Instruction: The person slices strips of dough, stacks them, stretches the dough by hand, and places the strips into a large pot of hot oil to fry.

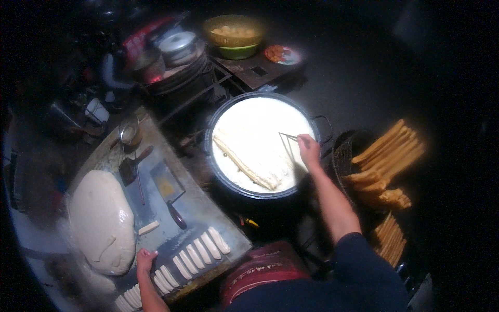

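My right hand (pixel 309 151) is over the right side of a large round pan of brightly lit frying oil (pixel 261 128), shut on a pair of long, thin chopsticks (pixel 289 137) that point left over the glare. A long pale dough stick (pixel 245 167) floats near the pan's lower left wall. My left hand (pixel 146 259) is over the worktop, fingers curled, beside cut dough strips (pixel 166 277); whether it holds anything is unclear. More paired strips (pixel 200 251) lie in a row along the near edge. A big slab of dough (pixel 102 222) lies left of this hand, with one small strip (pixel 149 227) above.
Fried dough sticks (pixel 390 152) stand in a wire basket (pixel 343 156) right of the pan. A dough cutter (pixel 175 214), a spatula (pixel 128 169) and a metal cup (pixel 128 132) are on the worktop (pixel 234 234). Bowls (pixel 234 39), a plate (pixel 290 56) and a lidded pot (pixel 177 45) stand beyond.
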A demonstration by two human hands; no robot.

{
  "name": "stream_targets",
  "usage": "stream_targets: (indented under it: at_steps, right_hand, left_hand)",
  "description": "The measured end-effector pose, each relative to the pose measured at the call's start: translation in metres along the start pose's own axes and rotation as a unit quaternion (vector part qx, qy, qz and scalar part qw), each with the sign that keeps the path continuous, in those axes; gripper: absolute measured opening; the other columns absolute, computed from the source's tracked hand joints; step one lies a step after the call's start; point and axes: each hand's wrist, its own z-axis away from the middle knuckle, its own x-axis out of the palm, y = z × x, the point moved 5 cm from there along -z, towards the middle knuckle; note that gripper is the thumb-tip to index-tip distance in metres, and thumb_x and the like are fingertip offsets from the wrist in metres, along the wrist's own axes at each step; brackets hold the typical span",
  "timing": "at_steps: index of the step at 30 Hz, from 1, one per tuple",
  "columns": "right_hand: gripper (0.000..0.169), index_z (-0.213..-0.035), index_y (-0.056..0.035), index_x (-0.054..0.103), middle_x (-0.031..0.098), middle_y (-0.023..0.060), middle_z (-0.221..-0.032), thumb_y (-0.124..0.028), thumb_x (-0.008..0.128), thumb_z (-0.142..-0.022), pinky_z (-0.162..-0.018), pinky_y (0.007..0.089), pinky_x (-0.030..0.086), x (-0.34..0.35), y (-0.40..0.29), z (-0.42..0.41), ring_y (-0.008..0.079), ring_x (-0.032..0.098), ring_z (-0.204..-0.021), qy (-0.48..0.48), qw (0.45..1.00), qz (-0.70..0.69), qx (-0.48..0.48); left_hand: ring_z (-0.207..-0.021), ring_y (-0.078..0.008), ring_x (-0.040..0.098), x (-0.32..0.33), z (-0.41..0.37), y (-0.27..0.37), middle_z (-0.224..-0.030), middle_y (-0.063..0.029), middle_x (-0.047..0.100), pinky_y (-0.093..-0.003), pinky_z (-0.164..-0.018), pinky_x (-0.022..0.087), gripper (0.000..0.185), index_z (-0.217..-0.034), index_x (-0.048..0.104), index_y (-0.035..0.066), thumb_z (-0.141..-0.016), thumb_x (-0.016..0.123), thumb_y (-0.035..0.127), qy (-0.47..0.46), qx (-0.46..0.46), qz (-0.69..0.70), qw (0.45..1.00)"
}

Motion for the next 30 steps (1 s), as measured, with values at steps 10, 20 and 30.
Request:
stream_targets:
  at_steps: [10, 20, 30]
  right_hand:
    - [0.011, -0.096, -0.0012, 0.068, 0.069, 0.0071, -0.082, -0.009, 0.062, -0.093, -0.068, 0.0297, 0.052, -0.006, -0.019, -0.022, 0.0133, 0.065, -0.076, 0.0, 0.998, -0.024, 0.052]
    - [0.014, -0.103, -0.0027, 0.07, 0.071, 0.0085, -0.089, -0.012, 0.069, -0.093, -0.068, 0.027, 0.051, 0.064, -0.073, 0.087, 0.0128, 0.065, -0.079, -0.237, 0.966, -0.1, -0.024]
    - [0.014, -0.104, -0.0032, 0.068, 0.069, 0.0127, -0.093, -0.01, 0.068, -0.092, -0.07, 0.0311, 0.054, 0.074, -0.058, 0.089, 0.0216, 0.068, -0.079, -0.231, 0.972, -0.026, -0.024]
  left_hand:
    - [-0.061, -0.0095, 0.04, -0.001, 0.007, 0.009, -0.065, 0.0032, 0.044, -0.0299, -0.055, 0.038, 0.042, -0.069, 0.042, 0.011, -0.075, 0.084, 0.011, 0.001, -0.011, -0.007, 1.0]
    - [-0.062, -0.0098, 0.04, -0.001, 0.0, 0.001, -0.066, 0.0027, 0.044, -0.0296, -0.057, 0.039, 0.042, -0.07, 0.043, 0.011, -0.073, 0.084, 0.012, 0.001, -0.008, -0.007, 1.0]
    - [-0.061, -0.0096, 0.04, -0.002, -0.007, -0.019, -0.066, 0.0032, 0.044, -0.0298, -0.056, 0.038, 0.043, -0.07, 0.043, 0.011, -0.072, 0.085, 0.013, 0.008, -0.016, 0.002, 1.0]
